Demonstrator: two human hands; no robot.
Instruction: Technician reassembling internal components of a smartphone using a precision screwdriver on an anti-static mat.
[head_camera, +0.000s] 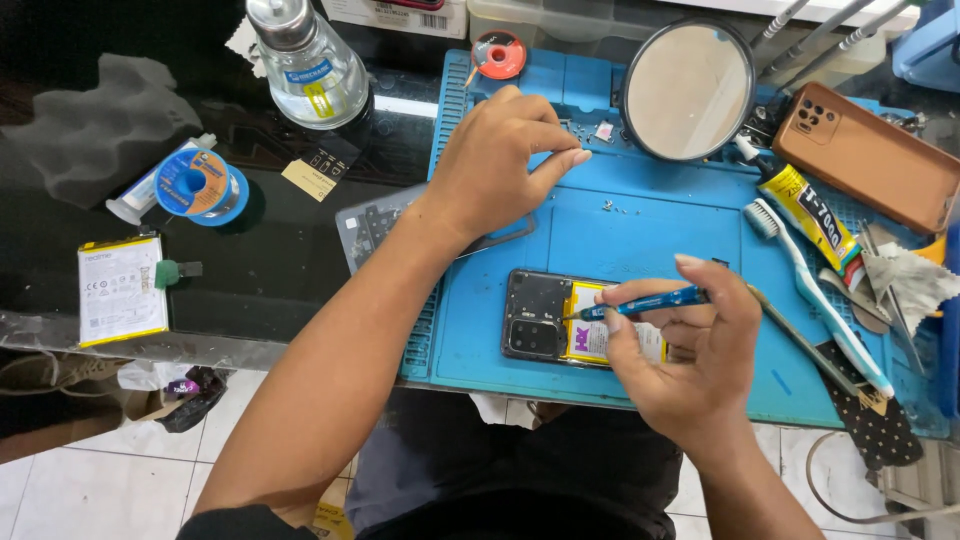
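Head view: my right hand (690, 350) pinches a blue screwdriver (645, 301) over the opened phone (560, 318); left hand (500, 160) (fingertips pressed together) picks at the mat (640, 230) farther back.

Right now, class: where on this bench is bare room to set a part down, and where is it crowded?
Free: the blue mat between left hand and opened phone; black glass between solder spool and mat. Crowded: the right edge around toothbrush, glue tube and brown phone case.

The right hand (690, 350) covers the right part of the opened phone (560, 318). The small screws (612, 206) are too tiny to count. The glass bottle (305, 60) is cut off at the far edge.
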